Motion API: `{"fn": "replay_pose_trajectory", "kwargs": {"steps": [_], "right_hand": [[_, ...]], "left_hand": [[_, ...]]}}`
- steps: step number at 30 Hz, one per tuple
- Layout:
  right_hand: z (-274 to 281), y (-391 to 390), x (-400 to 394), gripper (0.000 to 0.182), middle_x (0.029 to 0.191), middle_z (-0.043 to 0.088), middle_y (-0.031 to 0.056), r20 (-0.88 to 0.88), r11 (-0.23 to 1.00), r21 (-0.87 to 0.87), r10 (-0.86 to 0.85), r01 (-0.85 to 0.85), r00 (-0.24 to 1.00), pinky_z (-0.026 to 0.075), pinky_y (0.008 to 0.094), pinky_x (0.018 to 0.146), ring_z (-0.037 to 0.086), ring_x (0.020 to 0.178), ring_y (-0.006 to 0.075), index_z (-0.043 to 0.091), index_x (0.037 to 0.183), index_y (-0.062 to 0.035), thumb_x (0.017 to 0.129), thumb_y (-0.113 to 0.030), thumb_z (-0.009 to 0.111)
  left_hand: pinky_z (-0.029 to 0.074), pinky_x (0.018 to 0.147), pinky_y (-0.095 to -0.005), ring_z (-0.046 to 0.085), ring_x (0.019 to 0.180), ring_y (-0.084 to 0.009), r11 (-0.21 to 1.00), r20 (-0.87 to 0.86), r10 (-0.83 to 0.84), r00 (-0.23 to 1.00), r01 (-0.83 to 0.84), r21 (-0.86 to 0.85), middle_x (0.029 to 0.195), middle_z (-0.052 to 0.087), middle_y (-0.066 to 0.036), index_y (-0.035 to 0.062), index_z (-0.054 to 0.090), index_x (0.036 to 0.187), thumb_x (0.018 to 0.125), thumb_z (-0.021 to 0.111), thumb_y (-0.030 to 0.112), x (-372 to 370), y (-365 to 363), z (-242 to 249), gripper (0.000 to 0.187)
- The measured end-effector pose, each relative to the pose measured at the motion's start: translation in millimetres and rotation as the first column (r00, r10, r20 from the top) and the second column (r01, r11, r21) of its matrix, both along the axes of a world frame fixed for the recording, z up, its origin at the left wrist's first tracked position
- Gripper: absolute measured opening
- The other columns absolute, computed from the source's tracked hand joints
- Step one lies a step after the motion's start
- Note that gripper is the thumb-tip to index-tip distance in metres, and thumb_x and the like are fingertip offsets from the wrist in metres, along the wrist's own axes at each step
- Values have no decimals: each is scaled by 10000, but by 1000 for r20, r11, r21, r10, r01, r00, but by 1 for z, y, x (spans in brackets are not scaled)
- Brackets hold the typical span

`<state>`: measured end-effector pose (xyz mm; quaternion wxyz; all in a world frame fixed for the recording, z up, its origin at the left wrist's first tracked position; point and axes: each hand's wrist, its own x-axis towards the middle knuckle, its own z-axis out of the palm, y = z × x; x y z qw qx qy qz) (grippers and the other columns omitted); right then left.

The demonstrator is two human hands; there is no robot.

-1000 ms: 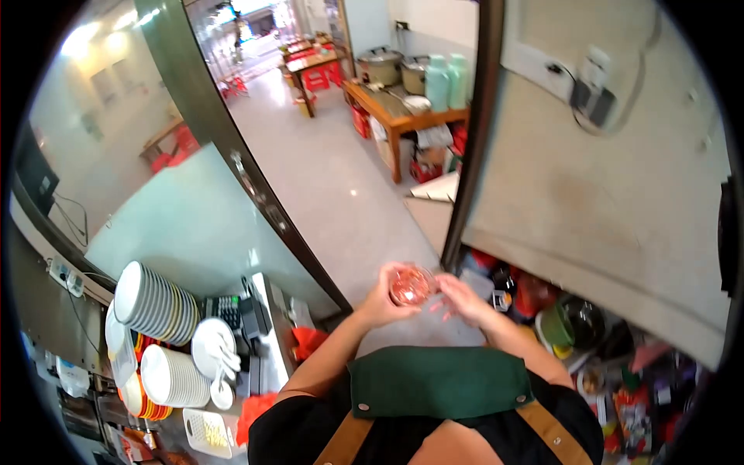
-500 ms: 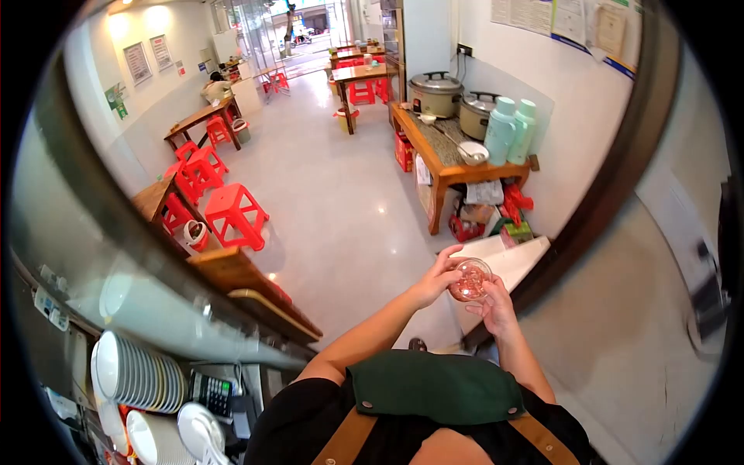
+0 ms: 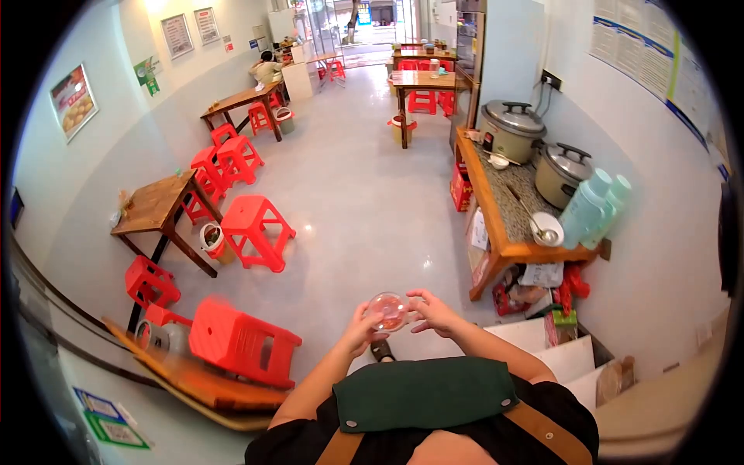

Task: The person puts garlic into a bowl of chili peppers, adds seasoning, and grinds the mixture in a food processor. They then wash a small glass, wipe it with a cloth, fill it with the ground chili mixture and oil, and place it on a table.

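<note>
In front of my chest is a small round clear container point(image 3: 387, 311) with a pinkish-red tint inside. My left hand point(image 3: 359, 328) grips it from the left, the thumb lying over its side. My right hand point(image 3: 435, 316) is at the container's right edge, its fingers bent and spread apart, with the fingertips close to the rim. Below the container, one dark shoe point(image 3: 381, 350) shows on the grey floor.
A wooden side table point(image 3: 504, 209) on the right bears two rice cookers point(image 3: 511, 128), thermos flasks point(image 3: 587, 208) and a bowl with a ladle point(image 3: 547, 230). Red stools point(image 3: 252, 229) and wooden tables point(image 3: 159, 205) line the left. A person point(image 3: 267, 70) sits farther back.
I have moved forward past the doorway; the plate stacks have left view and more of the dining room shows. My right hand has loosened from the container, while my left still holds it.
</note>
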<state>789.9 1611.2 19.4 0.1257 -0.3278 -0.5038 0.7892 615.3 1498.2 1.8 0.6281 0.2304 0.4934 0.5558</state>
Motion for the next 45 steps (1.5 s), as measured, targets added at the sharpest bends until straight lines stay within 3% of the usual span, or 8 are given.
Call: {"fn": "replay_pose_trajectory", "kwargs": {"steps": [4,10,22,26,28,31,37,45], "right_hand": [[-60,122,-46,477,1046,517,103,143,985,-2,-168,170,975,489,335,605,556,860,212,346,1184,-82,826,-349,515],[-180,252,18,505,897,590,173,507,883,467,-230,-41,831,474,343,611,593,743,251,473,1073,-8,739,-359,613],[-225,507,1,428,874,598,191,697,928,372,-280,1,660,459,380,660,585,749,313,538,996,-17,759,-372,554],[-174,661,-69,424,870,598,189,688,873,435,-165,-219,707,454,395,670,582,753,326,550,984,-24,774,-392,524],[-155,748,-106,402,874,598,174,731,608,559,-42,-563,681,438,415,707,569,771,346,592,902,-35,816,-397,438],[-169,855,-148,399,873,596,174,670,750,554,-144,-361,728,428,420,735,559,778,364,613,846,-35,830,-383,419],[-212,978,-182,369,713,603,162,609,596,728,-337,-338,718,447,391,616,584,657,323,603,758,0,813,-337,464],[-234,1038,-151,353,730,606,165,798,899,421,-306,-118,518,450,380,627,588,675,307,609,779,-10,802,-337,477]], "left_hand": [[496,684,-365,531,936,-235,994,145,105,984,-109,22,1077,478,-116,136,315,1128,757,617,219,-86,54,-29,486],[475,680,-352,549,880,-207,984,-5,144,990,-144,-107,1014,514,-90,131,341,1096,761,609,238,-175,214,-6,442],[446,648,-278,533,824,-152,982,187,186,965,-188,-7,993,537,-52,159,435,1085,778,583,287,-262,585,-13,364],[407,623,-243,508,836,-132,922,215,341,915,-281,-267,1000,535,-35,177,467,1112,774,581,314,-312,657,-53,383],[397,614,-236,501,848,-136,852,202,508,837,-453,-263,998,533,-37,163,472,1113,764,586,329,-337,692,-72,402],[393,617,-239,511,818,-138,827,124,537,834,-493,-269,976,538,-29,163,488,1081,755,589,342,-367,736,-71,385],[339,544,-224,516,751,-116,782,8,568,823,-536,-317,951,546,-7,165,496,1052,750,589,363,-450,877,-99,374],[302,578,-254,444,724,-101,921,-97,278,956,-294,-255,907,527,13,183,493,991,723,599,431,-504,1190,-43,381]]}}
